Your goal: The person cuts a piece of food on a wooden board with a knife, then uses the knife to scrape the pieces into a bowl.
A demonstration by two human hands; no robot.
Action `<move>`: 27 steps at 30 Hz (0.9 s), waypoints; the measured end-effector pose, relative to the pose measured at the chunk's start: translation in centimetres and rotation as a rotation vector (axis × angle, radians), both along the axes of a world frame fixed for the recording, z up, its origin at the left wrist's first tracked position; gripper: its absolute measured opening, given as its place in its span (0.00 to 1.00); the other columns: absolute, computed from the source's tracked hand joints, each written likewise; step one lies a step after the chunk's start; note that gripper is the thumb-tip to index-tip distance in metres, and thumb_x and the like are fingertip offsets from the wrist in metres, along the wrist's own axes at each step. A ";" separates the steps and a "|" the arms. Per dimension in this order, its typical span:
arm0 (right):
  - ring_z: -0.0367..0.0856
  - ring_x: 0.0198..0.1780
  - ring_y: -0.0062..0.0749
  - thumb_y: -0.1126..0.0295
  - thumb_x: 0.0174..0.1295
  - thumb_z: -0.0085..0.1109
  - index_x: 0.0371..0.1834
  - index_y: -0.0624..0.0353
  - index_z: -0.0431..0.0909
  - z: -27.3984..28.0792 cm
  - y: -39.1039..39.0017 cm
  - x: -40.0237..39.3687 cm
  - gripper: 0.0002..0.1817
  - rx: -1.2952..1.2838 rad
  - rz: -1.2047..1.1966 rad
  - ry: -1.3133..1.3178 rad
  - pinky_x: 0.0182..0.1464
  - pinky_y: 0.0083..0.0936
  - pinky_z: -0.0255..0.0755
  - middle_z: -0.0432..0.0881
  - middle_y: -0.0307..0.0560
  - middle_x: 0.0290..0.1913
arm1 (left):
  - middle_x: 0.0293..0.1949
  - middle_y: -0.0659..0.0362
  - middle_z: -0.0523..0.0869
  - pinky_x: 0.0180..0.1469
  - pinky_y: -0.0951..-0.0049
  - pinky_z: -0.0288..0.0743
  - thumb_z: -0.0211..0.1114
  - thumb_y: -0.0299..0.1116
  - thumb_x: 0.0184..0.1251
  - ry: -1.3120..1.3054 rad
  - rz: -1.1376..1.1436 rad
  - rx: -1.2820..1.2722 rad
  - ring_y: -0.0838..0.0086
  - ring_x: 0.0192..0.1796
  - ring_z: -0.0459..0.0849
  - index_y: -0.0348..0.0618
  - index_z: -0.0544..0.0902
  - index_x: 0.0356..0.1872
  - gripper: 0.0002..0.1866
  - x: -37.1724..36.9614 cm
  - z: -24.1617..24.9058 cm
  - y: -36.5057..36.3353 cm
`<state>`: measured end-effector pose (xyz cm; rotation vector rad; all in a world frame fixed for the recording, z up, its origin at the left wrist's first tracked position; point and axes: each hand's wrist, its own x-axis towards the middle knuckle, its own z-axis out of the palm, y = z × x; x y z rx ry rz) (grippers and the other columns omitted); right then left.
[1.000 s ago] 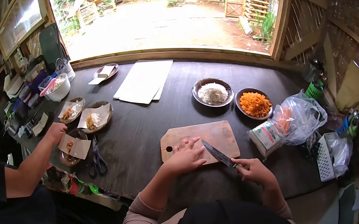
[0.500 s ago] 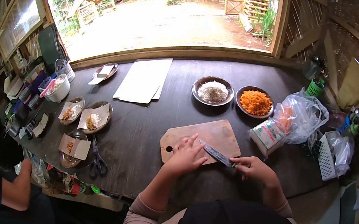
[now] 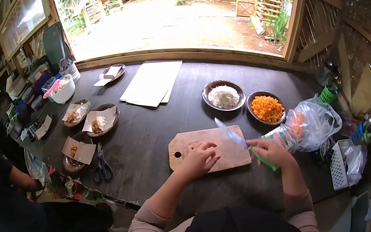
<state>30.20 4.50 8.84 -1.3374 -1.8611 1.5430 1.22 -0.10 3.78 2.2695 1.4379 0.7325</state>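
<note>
A wooden cutting board (image 3: 231,157) lies on the dark table in front of me. Over its left half is my left hand (image 3: 197,159), fingers bent and apart, with nothing visible in it. My right hand (image 3: 272,151), at the board's right edge, grips the green handle of a knife (image 3: 231,134). The blade points up and away over the board, slightly blurred. Beyond the board stand a bowl of pale shreds (image 3: 223,96) and a bowl of orange diced pieces (image 3: 267,108). A printed packet (image 3: 278,137) sits just behind my right hand, partly covered by it.
A plastic bag (image 3: 315,122) with orange contents and a white basket (image 3: 339,164) are at right. Paper sheets (image 3: 151,85) lie at the back. Scissors (image 3: 101,165) and lined plates of food (image 3: 101,120) are at left, where another person (image 3: 8,192) stands.
My right hand has lifted the knife off the board and turned its blade upward, moving slightly right. My left hand's fingers have curled. The other person's arm has lowered.
</note>
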 end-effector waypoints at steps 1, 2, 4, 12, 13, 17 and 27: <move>0.80 0.26 0.20 0.71 0.71 0.53 0.68 0.58 0.74 1.0 1.0 -0.2 0.22 0.054 -0.029 -0.025 0.30 0.19 0.75 0.83 0.41 0.35 | 0.58 0.62 0.81 0.61 0.53 0.63 0.64 0.40 0.70 0.000 0.002 0.001 0.64 0.62 0.77 0.50 0.84 0.40 0.07 0.1 -0.5 0.1; 0.80 0.26 0.20 0.71 0.71 0.53 0.68 0.58 0.74 1.3 2.3 -0.3 0.22 0.056 -0.027 -0.026 0.30 0.19 0.75 0.83 0.41 0.35 | 0.59 0.63 0.81 0.61 0.54 0.63 0.63 0.38 0.71 -0.011 0.010 0.040 0.64 0.61 0.78 0.52 0.84 0.45 0.07 0.1 -1.1 0.3; 0.81 0.27 0.22 0.72 0.70 0.52 0.68 0.59 0.73 1.0 5.5 -0.3 0.23 0.109 -0.073 0.052 0.30 0.20 0.76 0.83 0.44 0.36 | 0.59 0.63 0.81 0.60 0.55 0.64 0.62 0.37 0.72 -0.023 0.022 0.079 0.64 0.61 0.78 0.53 0.84 0.49 0.09 0.1 -1.5 0.4; 0.84 0.36 0.41 0.77 0.64 0.52 0.68 0.59 0.72 -1.8 12.8 -3.8 0.26 0.668 -0.209 -0.114 0.39 0.34 0.79 0.82 0.56 0.40 | 0.61 0.61 0.79 0.62 0.55 0.63 0.61 0.35 0.72 -0.041 0.037 0.029 0.63 0.64 0.75 0.55 0.80 0.61 0.18 -0.4 -1.7 0.6; 0.84 0.39 0.50 0.78 0.61 0.53 0.66 0.60 0.73 -2.4 13.2 -4.0 0.27 1.072 -0.125 -0.253 0.44 0.39 0.79 0.81 0.59 0.40 | 0.61 0.61 0.79 0.62 0.55 0.63 0.61 0.35 0.72 -0.041 0.040 0.028 0.63 0.64 0.75 0.55 0.80 0.61 0.18 -0.4 -1.7 0.7; 0.82 0.53 0.55 0.76 0.59 0.55 0.59 0.61 0.79 -3.5 12.3 -4.8 0.21 0.958 -0.336 -0.276 0.57 0.39 0.74 0.82 0.64 0.49 | 0.61 0.60 0.79 0.63 0.54 0.63 0.61 0.37 0.71 -0.028 0.042 -0.008 0.62 0.65 0.75 0.53 0.79 0.62 0.19 -0.5 -1.6 0.9; 0.80 0.48 0.58 0.75 0.61 0.56 0.59 0.60 0.77 -4.3 4.4 -1.6 0.21 0.734 -0.192 -0.133 0.54 0.44 0.74 0.80 0.64 0.43 | 0.63 0.62 0.79 0.64 0.53 0.62 0.61 0.38 0.70 0.020 0.067 -0.039 0.63 0.66 0.74 0.54 0.80 0.61 0.19 0.1 -1.8 1.1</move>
